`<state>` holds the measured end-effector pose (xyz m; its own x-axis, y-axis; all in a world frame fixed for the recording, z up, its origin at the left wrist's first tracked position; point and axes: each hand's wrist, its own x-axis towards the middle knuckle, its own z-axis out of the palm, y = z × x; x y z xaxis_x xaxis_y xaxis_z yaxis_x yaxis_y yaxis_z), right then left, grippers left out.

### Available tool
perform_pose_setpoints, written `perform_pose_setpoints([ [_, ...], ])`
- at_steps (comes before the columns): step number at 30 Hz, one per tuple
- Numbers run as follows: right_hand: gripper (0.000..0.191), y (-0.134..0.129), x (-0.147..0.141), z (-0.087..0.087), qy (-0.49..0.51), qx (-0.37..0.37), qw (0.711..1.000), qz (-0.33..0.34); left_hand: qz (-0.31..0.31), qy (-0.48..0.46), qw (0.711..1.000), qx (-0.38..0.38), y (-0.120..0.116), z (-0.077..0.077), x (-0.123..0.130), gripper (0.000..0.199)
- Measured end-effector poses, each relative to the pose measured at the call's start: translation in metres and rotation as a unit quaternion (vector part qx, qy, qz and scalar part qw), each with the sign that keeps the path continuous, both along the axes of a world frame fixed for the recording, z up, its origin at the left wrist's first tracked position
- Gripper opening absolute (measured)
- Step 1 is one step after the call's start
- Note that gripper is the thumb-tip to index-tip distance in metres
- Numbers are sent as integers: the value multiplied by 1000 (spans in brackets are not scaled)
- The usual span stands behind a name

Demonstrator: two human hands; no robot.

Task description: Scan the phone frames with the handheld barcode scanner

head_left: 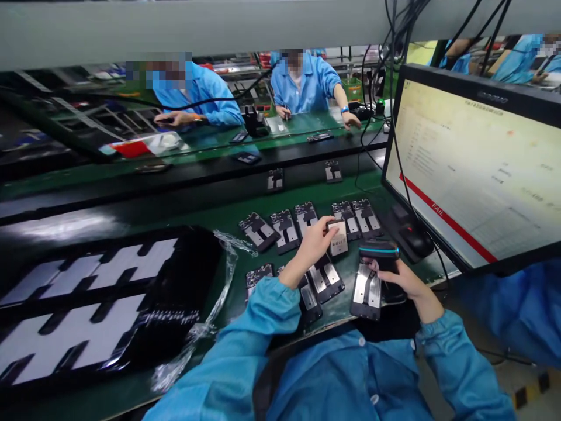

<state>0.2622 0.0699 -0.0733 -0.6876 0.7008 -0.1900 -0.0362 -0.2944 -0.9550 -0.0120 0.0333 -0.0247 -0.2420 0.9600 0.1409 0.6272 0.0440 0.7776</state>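
My left hand (314, 241) has its fingers closed on a small pale battery-like block (338, 238) with dark print, above the rows of phone frames. My right hand (401, 278) is closed round a black handheld scanner (379, 250) with a lit blue strip, near the table's front edge. Just under the scanner lies a phone frame (366, 292) with a silver plate. Several similar frames (326, 278) lie below and left of my left hand, and more (286, 231) stand in a row behind it.
A large black tray (193, 280) with white pieces and clear plastic wrap fills the left. A monitor (473, 169) showing FAIL stands right, a black mouse (415, 240) beside it. Cables hang down. Two people in blue sit across a dark conveyor (197, 181).
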Motion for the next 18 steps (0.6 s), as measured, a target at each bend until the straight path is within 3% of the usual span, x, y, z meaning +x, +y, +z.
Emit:
perform_pose_setpoints([
  [3, 45, 8, -1, 2, 24, -29, 999, -25, -94, -101, 989, -45, -15, -24, 30, 35],
  [5, 47, 13, -2, 3, 27, -47, 998, -34, -143, -120, 981, -53, -25, -37, 52, 31],
  [8, 50, 20, -6, 5, 21, -64, 997, -29, -182, -85, 979, -28, -33, -48, 69, 28],
  [11, 49, 22, -7, 8, 17, -75, 996, -35, -213, 15, 977, -8, -40, -50, 71, 30],
  [15, 47, 0, 10, 10, 5, -66, 994, -88, -146, 125, 980, -61, -66, -57, 92, 53],
  [18, 47, -36, 28, 10, -20, -52, 986, -154, -72, 75, 990, -95, -87, -66, 129, 68],
])
